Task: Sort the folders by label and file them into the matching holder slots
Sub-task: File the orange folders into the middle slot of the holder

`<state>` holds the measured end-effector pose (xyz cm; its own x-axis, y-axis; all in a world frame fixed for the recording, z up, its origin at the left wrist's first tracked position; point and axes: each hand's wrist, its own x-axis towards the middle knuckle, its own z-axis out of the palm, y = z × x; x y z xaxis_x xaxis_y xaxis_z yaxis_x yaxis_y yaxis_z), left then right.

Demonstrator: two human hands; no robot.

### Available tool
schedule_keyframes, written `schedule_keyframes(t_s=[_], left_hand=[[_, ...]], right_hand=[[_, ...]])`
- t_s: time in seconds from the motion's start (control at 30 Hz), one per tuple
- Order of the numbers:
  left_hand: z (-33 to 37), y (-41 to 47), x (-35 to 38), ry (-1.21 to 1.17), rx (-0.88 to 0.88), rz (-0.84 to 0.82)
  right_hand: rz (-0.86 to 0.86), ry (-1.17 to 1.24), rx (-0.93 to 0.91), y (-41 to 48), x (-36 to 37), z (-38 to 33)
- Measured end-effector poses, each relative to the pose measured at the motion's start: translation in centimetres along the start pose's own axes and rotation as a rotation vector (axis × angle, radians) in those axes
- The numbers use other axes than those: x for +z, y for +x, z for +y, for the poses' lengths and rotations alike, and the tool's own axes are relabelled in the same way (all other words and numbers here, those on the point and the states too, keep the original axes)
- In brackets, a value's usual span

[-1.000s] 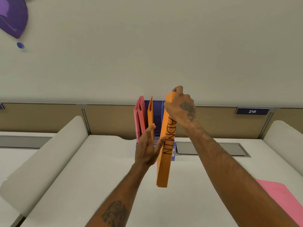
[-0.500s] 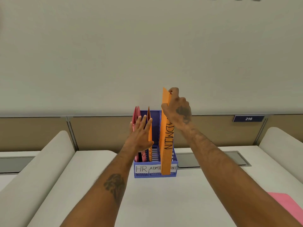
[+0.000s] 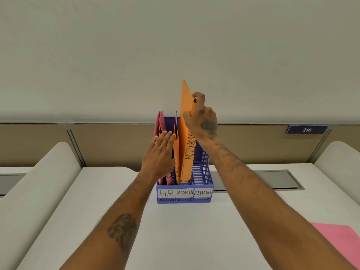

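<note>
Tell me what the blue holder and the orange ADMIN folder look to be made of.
Blue holder: apparently moulded plastic with a matte finish, judging by its perforated side wall and slatted floor. Orange ADMIN folder, pinched by the right hand: probably thin matte card, since it stands as a stiff flat sheet with a sharp corner and hand-drawn lettering.

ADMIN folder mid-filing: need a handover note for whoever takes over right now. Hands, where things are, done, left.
Right hand: grip shut on the top of the orange ADMIN folder, whose bottom end is inside the holder, in the ADMIN slot by the look of it.
Left hand: open, flat against the filed orange folder, not gripping.
Done: pink folders stand in the HR slot; one orange folder already filed.
FINANCE slot: nothing visible in it.
Left: seat and release the ADMIN folder, then sort the pink folder lying on the desk at the right; its label is not visible.
</note>
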<state>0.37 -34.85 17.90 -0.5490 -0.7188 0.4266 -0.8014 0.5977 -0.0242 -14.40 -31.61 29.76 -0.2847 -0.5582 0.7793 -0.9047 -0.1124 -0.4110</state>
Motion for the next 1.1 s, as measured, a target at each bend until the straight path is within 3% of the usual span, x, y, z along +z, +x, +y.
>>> schedule_keyframes(t_s=[0.63, 1.1], left_hand=[[-0.2, -0.6, 0.3, 0.035, -0.009, 0.088], [-0.2, -0.6, -0.1, 0.024, -0.002, -0.006]], right_hand=[[-0.222, -0.16, 0.125, -6.6, 6.8, 4.2], [-0.294, -0.042, 0.273, -8.9, 5.4, 4.3]])
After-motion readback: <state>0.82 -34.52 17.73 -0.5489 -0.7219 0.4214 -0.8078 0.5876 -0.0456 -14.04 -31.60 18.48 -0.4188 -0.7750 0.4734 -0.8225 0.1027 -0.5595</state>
